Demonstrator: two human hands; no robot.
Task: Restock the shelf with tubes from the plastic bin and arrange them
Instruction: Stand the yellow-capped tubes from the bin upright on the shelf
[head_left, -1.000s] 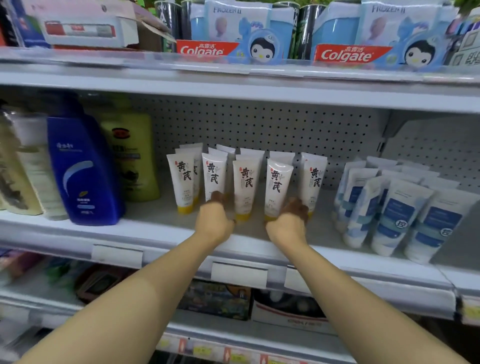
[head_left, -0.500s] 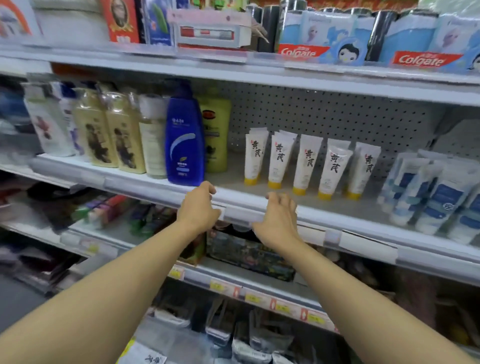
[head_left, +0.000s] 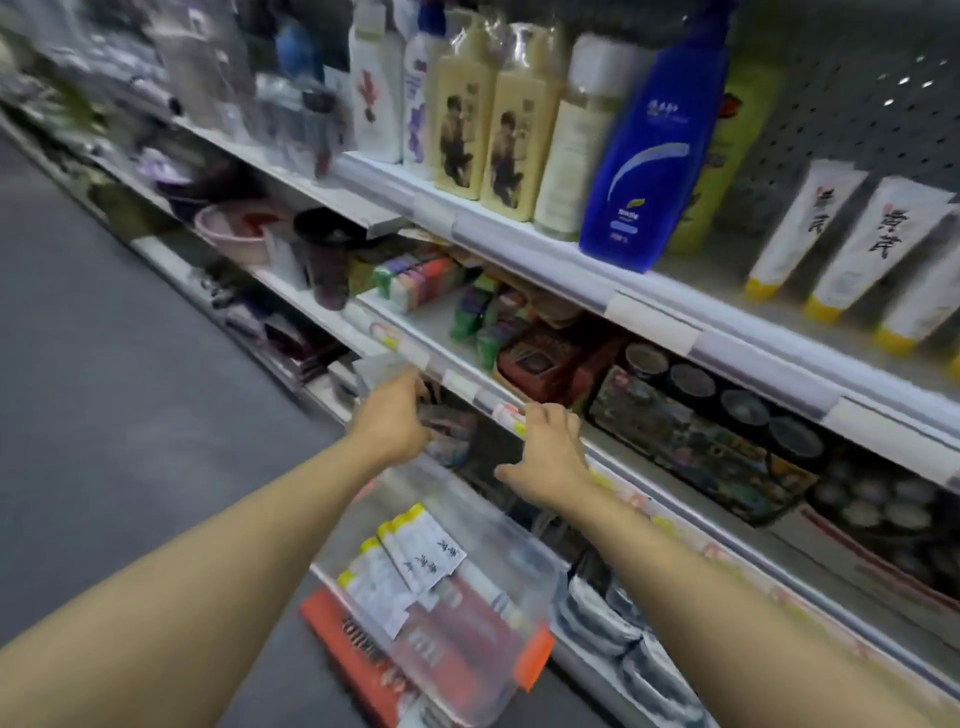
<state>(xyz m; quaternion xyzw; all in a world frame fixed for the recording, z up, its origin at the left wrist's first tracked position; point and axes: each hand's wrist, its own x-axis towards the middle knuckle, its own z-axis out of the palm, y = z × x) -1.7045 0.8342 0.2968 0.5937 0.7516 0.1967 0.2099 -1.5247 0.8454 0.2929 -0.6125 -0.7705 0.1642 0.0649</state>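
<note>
A clear plastic bin (head_left: 498, 525) with orange latches stands low in front of the shelving. Several white tubes (head_left: 415, 556) with yellow caps lie flat inside it. More of the same tubes (head_left: 862, 244) stand upright on the shelf (head_left: 649, 312) at the upper right. My left hand (head_left: 392, 421) hovers above the bin's far end, fingers loosely curled, holding nothing. My right hand (head_left: 545, 452) hangs beside it with fingers spread, also holding nothing. Both hands are above the bin and well below the shelved tubes.
A blue bottle (head_left: 649, 150) and several cream bottles (head_left: 485, 114) stand left of the tubes. Boxed bowl sets (head_left: 696, 431) and small packs fill the shelf below. Grey aisle floor (head_left: 104, 415) lies to the left. A red box (head_left: 353, 649) sits under the bin.
Both hands have left the tubes on the shelf and dropped down to the bin. The view has swung left and downward, bringing the bin into sight.
</note>
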